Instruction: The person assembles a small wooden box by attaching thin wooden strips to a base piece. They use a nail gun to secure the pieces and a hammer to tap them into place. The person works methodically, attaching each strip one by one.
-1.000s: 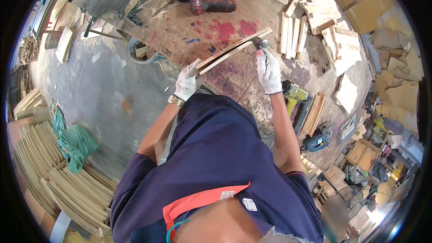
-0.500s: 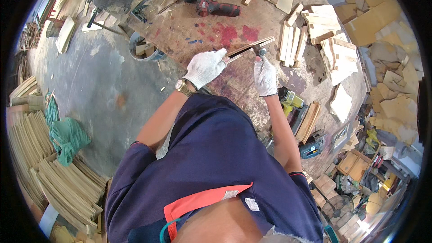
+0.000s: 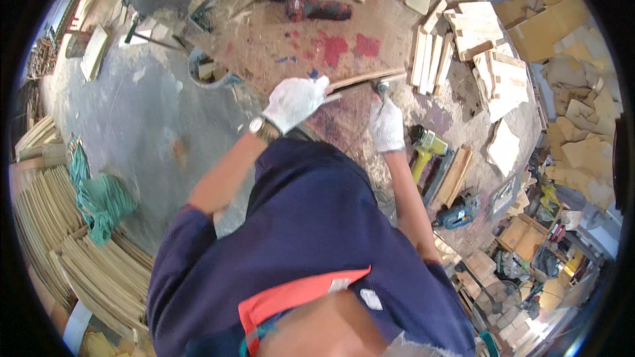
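My left hand [image 3: 291, 102], in a white knit glove, is closed on the left end of a narrow wooden frame [image 3: 362, 80] made of thin strips. The frame slants up to the right above the workbench [image 3: 291, 66]. My right hand [image 3: 386, 125], also gloved, is wrapped round what looks like a hammer [image 3: 382, 87]. Its small dark metal head is by the lower edge of the frame's right end; whether they touch I cannot tell. Most of the handle is hidden in the glove.
A red-and-black power drill [image 3: 317, 9] lies at the far side. Wooden strips [image 3: 430, 63] and stacked wood pieces [image 3: 499, 82] are on the right. Nearer are a yellow-green power tool [image 3: 428, 149] and a blue one [image 3: 458, 213]. A bucket [image 3: 198, 69] with offcuts stands left.
The frame has turned so the dark gap between its strips hardly shows. My right hand and the hammer have come slightly down and left; my left hand has shifted a little left.
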A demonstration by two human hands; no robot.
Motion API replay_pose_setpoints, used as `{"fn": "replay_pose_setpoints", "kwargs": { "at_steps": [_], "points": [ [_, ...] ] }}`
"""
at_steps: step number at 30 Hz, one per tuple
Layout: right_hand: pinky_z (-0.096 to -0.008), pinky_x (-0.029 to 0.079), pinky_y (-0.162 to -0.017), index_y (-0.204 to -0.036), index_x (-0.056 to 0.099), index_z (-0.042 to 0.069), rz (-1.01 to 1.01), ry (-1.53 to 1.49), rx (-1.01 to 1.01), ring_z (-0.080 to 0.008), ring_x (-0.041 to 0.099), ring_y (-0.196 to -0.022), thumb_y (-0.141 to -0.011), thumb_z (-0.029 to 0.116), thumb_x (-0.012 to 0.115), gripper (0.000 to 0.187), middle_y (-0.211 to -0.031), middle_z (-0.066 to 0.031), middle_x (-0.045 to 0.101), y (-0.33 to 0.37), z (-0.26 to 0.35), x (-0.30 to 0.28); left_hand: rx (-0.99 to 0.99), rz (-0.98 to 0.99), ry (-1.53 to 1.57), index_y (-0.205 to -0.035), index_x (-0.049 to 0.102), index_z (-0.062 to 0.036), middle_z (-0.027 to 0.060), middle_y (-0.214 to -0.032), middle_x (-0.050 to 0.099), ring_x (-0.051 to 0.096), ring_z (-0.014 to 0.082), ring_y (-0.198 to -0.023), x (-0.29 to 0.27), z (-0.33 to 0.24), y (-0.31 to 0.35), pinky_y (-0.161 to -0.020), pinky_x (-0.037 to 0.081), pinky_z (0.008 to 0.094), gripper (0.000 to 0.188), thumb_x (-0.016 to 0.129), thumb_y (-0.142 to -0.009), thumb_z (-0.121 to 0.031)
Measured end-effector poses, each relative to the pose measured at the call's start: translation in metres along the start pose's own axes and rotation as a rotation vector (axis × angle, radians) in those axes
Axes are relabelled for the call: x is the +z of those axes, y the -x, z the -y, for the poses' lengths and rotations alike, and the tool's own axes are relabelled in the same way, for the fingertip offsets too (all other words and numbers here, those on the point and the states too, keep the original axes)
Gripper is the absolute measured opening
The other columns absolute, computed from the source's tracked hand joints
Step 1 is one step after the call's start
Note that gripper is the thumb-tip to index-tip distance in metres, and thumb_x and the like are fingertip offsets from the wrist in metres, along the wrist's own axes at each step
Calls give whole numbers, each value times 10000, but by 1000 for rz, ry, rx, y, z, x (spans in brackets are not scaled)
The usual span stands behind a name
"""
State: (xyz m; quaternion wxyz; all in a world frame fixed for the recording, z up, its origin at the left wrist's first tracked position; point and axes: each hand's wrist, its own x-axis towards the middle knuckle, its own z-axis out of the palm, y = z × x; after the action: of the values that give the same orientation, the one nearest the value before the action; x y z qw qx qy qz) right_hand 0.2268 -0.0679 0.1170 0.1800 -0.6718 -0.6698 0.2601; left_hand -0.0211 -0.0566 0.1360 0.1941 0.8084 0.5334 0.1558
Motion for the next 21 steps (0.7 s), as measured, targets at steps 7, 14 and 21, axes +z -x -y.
{"fn": "replay_pose_setpoints", "kwargs": {
  "at_steps": [7,14,21],
  "points": [
    [-499,490,-600,-997,675,-5,-53,-90,-36,-483,646,-702,-1040,322,515,366,-716,-292,631,-26,-19,24,-123,-72,-8,-911,570,-119,133,-696,650,677,333,-661,23,6,-8,-562,510,456,302,597,-981,-411],
    [-482,476,-564,-1062,689,17,-161,-184,-47,-461,640,-650,-1029,281,519,316,-698,-265,631,-44,-14,53,-193,-156,-22,-1048,699,-133,138,-757,701,704,311,-744,29,29,-28,-667,546,451,254,602,-967,-354],
    [-482,478,-557,-1088,668,49,-208,-277,-112,-459,638,-639,-1033,293,490,308,-678,-260,610,-53,-23,71,-206,83,42,-1141,731,-108,163,-995,742,703,324,-933,21,47,-41,-852,539,432,402,527,-989,-420]
  ]
}}
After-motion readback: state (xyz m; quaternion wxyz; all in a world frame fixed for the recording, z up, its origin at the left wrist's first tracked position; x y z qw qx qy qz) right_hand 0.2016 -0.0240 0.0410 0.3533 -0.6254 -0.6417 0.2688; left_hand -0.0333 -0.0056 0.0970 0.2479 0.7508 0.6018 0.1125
